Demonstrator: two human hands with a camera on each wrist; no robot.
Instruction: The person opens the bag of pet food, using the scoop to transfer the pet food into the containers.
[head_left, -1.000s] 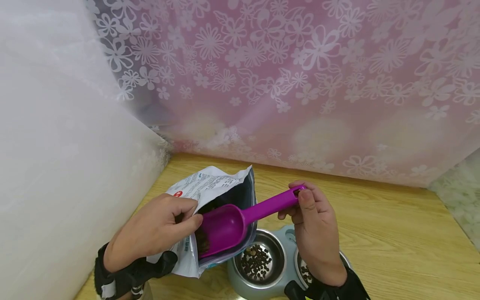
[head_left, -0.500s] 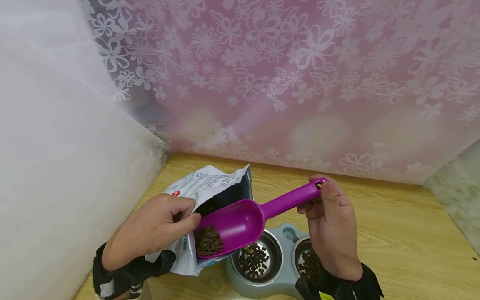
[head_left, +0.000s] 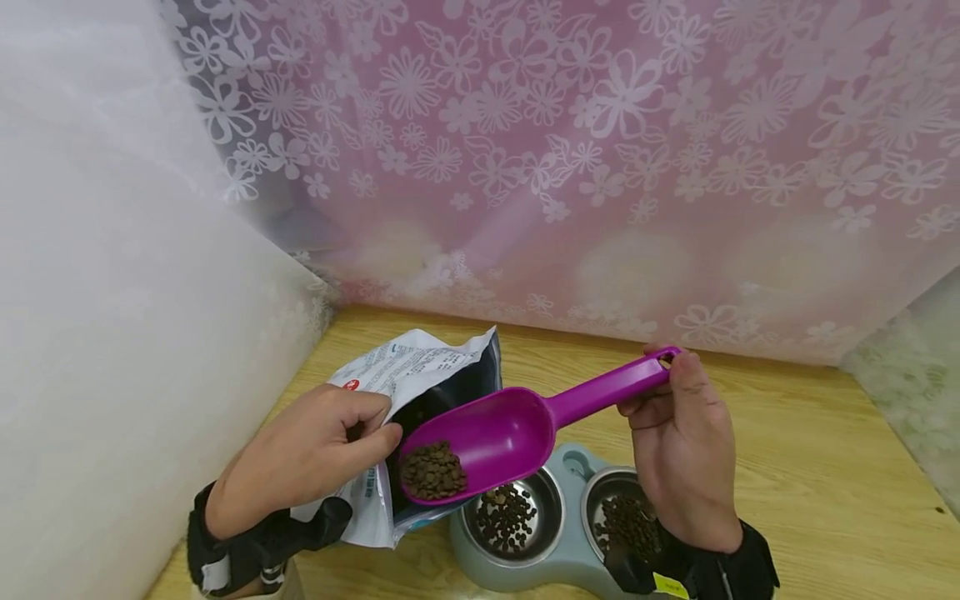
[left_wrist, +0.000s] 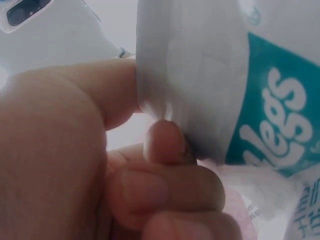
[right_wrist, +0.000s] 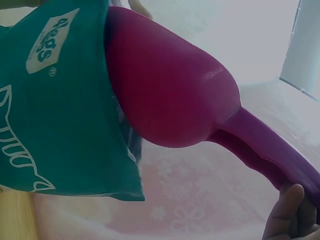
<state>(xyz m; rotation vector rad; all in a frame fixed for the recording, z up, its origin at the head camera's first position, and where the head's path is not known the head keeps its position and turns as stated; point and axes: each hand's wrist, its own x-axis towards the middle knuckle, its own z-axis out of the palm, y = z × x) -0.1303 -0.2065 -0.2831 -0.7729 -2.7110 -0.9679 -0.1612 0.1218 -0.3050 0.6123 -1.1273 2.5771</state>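
My left hand (head_left: 315, 450) pinches the open mouth of a white and teal kibble bag (head_left: 405, 367) between thumb and fingers. In the left wrist view the bag's edge (left_wrist: 190, 80) runs down into that pinch. A purple scoop (head_left: 517, 433) is held by my right hand (head_left: 686, 446) near the hole at its handle's end. Brown kibble (head_left: 433, 472) lies heaped toward the scoop's front, which is still at the bag's mouth. From below, the right wrist view shows the scoop's underside (right_wrist: 170, 80) beside the teal face of the bag (right_wrist: 60, 115).
Below the scoop stands a pale blue double feeder (head_left: 517, 575). Its left steel bowl (head_left: 551, 508) holds scattered dark kibble, and its right steel bowl (head_left: 600, 492) holds more, partly behind my right wrist. A pink flowered curtain (head_left: 525, 167) backs the wooden table (head_left: 810, 467); white sheeting (head_left: 112, 292) borders the left.
My right hand has drawn the scoop rightward and up, mostly out of the bag, bringing its kibble into view. More of the right bowl shows. The left hand stays on the bag.
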